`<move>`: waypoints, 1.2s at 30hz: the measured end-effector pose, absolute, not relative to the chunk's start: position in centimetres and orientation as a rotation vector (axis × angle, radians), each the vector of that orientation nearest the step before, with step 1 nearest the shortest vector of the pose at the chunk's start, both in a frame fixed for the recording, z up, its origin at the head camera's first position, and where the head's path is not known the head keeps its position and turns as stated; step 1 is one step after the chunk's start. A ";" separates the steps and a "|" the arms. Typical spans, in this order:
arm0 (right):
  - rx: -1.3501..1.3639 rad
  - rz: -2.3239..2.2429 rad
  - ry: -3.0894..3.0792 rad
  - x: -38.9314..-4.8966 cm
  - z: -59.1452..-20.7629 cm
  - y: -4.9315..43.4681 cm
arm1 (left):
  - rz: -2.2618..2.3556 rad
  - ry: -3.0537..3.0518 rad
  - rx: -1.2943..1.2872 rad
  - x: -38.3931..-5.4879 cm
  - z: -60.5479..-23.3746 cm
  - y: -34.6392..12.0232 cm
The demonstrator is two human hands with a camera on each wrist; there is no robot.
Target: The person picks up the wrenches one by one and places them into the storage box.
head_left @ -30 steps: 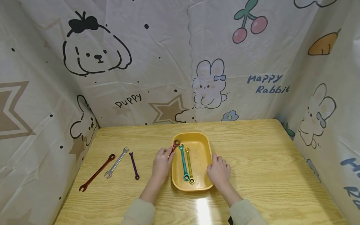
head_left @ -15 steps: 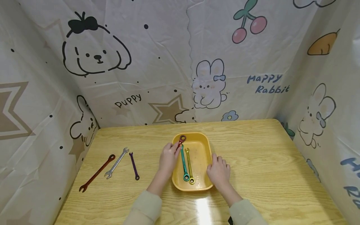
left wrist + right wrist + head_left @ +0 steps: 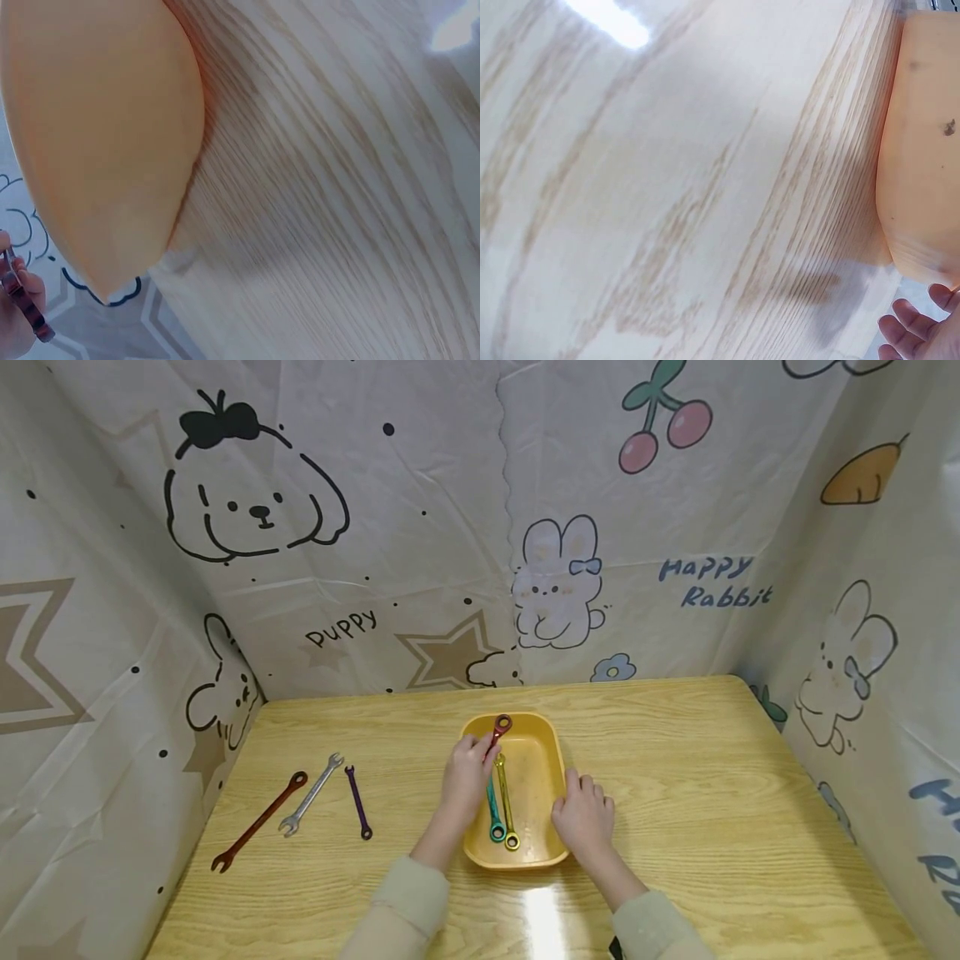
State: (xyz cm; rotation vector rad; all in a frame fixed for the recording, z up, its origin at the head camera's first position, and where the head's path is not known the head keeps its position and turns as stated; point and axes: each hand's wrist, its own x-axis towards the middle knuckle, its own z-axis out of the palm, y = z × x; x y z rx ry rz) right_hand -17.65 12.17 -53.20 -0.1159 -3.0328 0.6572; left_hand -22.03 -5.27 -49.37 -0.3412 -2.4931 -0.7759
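My left hand (image 3: pixel 463 777) pinches a red ratcheting combination wrench (image 3: pixel 502 726) over the yellow plastic tray (image 3: pixel 536 793), its ring end pointing away from me. The left wrist view catches part of this wrench (image 3: pixel 30 309) at its lower left edge, between fingers and thumb. Beneath, in the tray, lie a teal wrench (image 3: pixel 493 814), partly hidden by the hand, and a gold wrench (image 3: pixel 506 802). At the tray's right side, my right hand (image 3: pixel 584 814) holds the rim, thumb at the edge. Its bent fingers show beside the tray wall (image 3: pixel 922 135) in the right wrist view.
On the wooden table (image 3: pixel 675 760), left of the tray, lie a purple wrench (image 3: pixel 358 802), a silver open-end wrench (image 3: pixel 312 795) and a long dark red wrench (image 3: pixel 258 822). A printed cloth (image 3: pixel 420 543) hangs around the back and sides.
My left hand has carried the red wrench rightward and slightly away from me, from the tray's left rim to over the tray. The right hand has stayed at the rim.
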 end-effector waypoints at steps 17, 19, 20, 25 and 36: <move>-0.100 0.620 -2.986 -17.6 -53.0 12.2 | -0.798 -2.559 -0.337 -21.9 -50.3 -2.2; -0.100 0.621 -2.983 -17.6 -52.9 12.2 | -0.799 -2.584 -0.325 -21.8 -50.4 -2.0; -0.100 0.622 -2.983 -17.6 -52.9 12.2 | -0.792 -2.596 -0.321 -21.9 -50.6 -1.9; -0.107 0.626 -2.983 -17.6 -53.0 12.2 | -0.769 -2.639 -0.328 -21.8 -51.2 -1.4; -0.111 0.617 -2.990 -17.6 -53.1 12.2 | -0.749 -2.709 -0.364 -21.8 -52.6 -0.3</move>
